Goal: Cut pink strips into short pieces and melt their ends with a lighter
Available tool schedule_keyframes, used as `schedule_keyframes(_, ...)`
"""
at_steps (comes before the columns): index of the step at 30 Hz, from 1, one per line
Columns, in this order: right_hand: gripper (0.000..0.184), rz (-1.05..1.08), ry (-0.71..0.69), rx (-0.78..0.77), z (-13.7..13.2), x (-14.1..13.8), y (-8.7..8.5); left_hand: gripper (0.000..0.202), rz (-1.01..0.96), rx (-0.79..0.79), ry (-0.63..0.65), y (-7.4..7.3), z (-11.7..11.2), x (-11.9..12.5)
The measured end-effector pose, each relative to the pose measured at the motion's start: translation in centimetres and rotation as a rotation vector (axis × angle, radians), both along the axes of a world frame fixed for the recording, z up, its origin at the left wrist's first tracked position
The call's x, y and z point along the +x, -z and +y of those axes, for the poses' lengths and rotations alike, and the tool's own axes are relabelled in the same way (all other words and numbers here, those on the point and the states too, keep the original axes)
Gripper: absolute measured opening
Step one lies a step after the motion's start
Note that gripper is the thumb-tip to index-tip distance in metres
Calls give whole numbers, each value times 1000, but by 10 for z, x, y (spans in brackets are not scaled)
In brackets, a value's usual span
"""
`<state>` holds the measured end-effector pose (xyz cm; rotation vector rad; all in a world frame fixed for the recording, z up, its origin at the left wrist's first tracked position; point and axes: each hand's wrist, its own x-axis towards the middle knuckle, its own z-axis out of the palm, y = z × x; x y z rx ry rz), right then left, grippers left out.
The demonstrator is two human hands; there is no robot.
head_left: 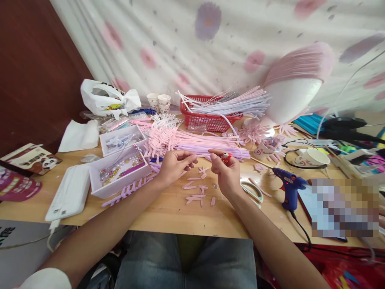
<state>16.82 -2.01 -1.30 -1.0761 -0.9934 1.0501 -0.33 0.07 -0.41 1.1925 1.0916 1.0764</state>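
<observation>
My left hand (176,166) is closed in a pinch on a short pink pipe cleaner piece (202,155), which points across toward my right hand. My right hand (226,173) is wrapped round a red lighter (226,157), whose end shows above the fingers. Whether a flame burns there I cannot tell. On the wood below both hands lie several cut pink pipe cleaner pieces (195,197). Beyond the hands are bundles of long pink pipe cleaners (204,141) and purple pipe cleaners (237,152). Scissors (255,188) rest beside my right wrist, partly hidden.
A blue glue gun (290,186) stands at the right, near a tablet with a blurred screen. White boxes of beads (120,182) and a white power bank (69,192) are at the left. Behind are a red basket (207,120) and a white head form (293,96).
</observation>
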Motion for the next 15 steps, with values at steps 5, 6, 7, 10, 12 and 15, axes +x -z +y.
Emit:
schedule_keyframes(5,29,-95,62,48,0,1,5,30,-31,-18,28,-1,0,1)
schedule_keyframes(6,29,-67,72,49,0,1,5,30,-40,-24,27,-1,0,1)
schedule_keyframes(7,31,-29,71,44,1,1,5,31,-48,-33,25,-1,0,1)
schedule_keyframes(10,40,76,29,-32,2,0,2,32,-80,-66,4,-1,1,1)
schedule_keyframes(12,45,85,-27,-117,2,-2,1,33,-98,-82,-2,0,1,1)
schedule_keyframes(15,45,77,-135,-210,0,-3,0,33,-105,-88,-8,0,0,1)
